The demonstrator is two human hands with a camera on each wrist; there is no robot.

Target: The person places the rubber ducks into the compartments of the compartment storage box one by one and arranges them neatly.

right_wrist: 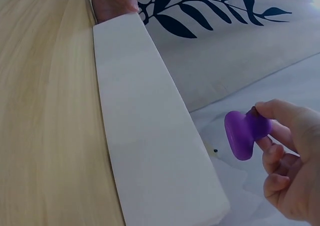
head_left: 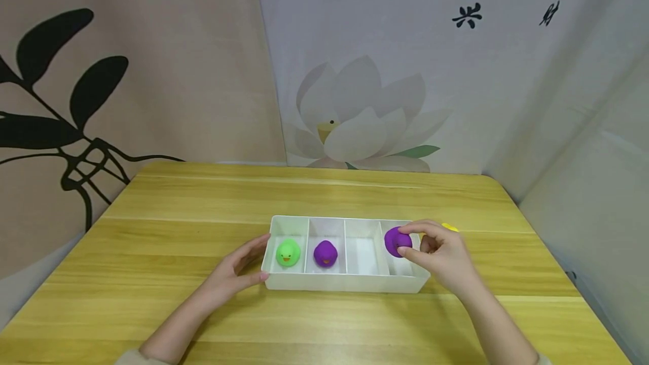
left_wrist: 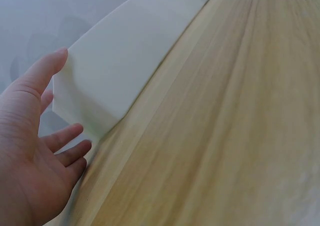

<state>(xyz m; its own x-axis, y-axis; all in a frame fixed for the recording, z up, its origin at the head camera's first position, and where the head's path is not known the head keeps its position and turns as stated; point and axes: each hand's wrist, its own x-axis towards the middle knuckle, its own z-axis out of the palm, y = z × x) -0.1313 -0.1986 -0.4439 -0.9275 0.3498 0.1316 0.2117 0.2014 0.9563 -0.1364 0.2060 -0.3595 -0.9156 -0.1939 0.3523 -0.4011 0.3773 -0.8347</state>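
A white tray (head_left: 347,283) with compartments stands on the table. A green toy duck (head_left: 288,253) sits in its leftmost compartment, a purple toy duck (head_left: 325,254) in the one beside it. My right hand (head_left: 440,252) pinches another purple toy duck (head_left: 394,242) between thumb and fingers, over the rightmost compartment. In the right wrist view, this held duck (right_wrist: 242,136) shows above the tray's rim. My left hand (head_left: 238,268) touches the tray's left end with its thumb and fingertips, the fingers loosely extended. The left wrist view shows the thumb (left_wrist: 47,68) at the tray's corner.
A yellow thing (head_left: 449,227), mostly hidden by the right hand, lies behind the tray's right end. The wooden table (head_left: 203,201) reaches back to a printed cloth backdrop (head_left: 203,72). Another cloth (head_left: 598,185) hangs along the right side.
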